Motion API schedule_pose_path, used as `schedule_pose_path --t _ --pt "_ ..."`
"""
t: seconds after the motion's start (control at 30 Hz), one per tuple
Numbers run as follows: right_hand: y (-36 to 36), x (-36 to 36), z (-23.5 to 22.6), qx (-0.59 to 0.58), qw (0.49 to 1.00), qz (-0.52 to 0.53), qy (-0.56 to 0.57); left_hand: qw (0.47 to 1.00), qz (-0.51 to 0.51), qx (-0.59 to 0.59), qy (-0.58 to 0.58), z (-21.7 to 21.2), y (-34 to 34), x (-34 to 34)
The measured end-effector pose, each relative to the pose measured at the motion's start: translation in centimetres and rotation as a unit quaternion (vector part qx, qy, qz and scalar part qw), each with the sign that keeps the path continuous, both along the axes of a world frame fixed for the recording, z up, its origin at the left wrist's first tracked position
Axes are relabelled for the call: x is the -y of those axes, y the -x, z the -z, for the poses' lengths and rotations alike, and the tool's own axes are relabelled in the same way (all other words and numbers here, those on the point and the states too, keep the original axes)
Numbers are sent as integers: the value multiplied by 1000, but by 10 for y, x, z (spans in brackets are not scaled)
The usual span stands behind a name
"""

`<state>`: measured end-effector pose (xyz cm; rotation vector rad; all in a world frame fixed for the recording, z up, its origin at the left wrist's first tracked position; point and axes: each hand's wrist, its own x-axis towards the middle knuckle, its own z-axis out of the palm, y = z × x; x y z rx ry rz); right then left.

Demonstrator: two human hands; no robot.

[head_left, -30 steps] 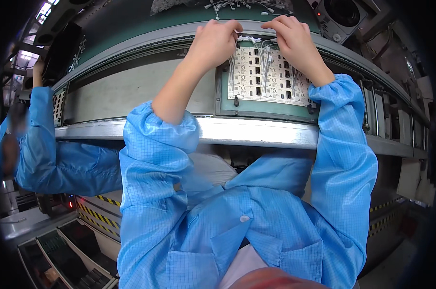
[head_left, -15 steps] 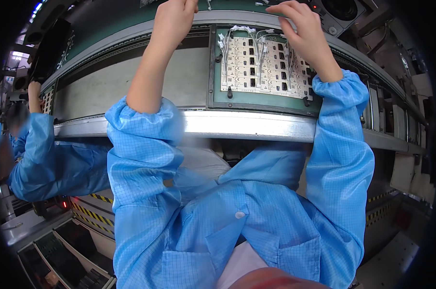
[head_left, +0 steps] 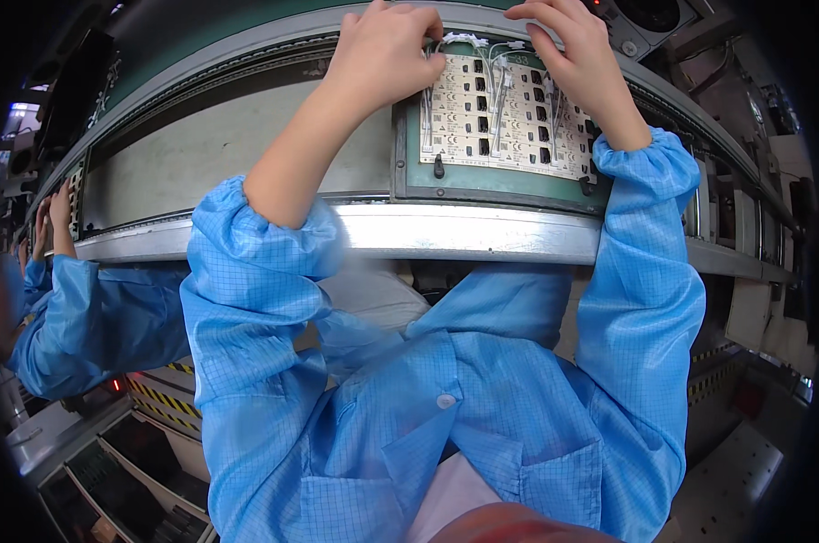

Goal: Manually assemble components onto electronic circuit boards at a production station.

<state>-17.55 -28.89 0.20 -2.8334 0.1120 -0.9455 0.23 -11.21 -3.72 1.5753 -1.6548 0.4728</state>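
A panel of white circuit boards (head_left: 464, 136) with black components lies on a green fixture plate (head_left: 518, 178) ahead of me. Thin white cables (head_left: 500, 100) with small white connectors run across the boards and along their far edge. My left hand (head_left: 382, 59) is over the panel's far left corner, fingers curled and thumb bent toward them. Whatever is between those fingertips is too small to make out. Above the far right part of the panel hovers my right hand (head_left: 577, 50), open, with its thumb and fingers apart and nothing visible in them.
The fixture sits between the rails of a conveyor line, whose silver front rail (head_left: 464, 233) runs across before me. On the left, a co-worker in a blue smock (head_left: 110, 308) reaches toward another board panel. Bins (head_left: 147, 452) stand at lower left, and a dark round device (head_left: 654, 14) at far right.
My left hand has come down and right, from beyond the rail to the panel's far left corner. My right hand has barely moved. The co-worker's hands have shifted.
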Motion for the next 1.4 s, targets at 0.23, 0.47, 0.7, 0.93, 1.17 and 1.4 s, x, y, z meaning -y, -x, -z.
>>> schedule_pose_path --t 0.23,0.47,0.7,0.93,1.17,1.4 --pt "-1 3 9 -7 1000 -24 8 956 -119 -151 -221 -15 11 7" --pt "-2 1 11 -29 999 -31 13 965 -171 -81 -182 14 -6 7" --pt "0 -5 1 -49 998 -33 -6 992 57 -109 22 44 -36 4" --pt "16 -36 -28 38 992 -9 -119 977 -155 -120 -82 -24 -14 -5" --pt "-42 -134 36 -114 992 35 -25 958 -262 -116 -25 -42 -106 -85" --pt "-56 -152 27 -234 968 81 37 766 -582 -32 -272 -8 -296 -303"
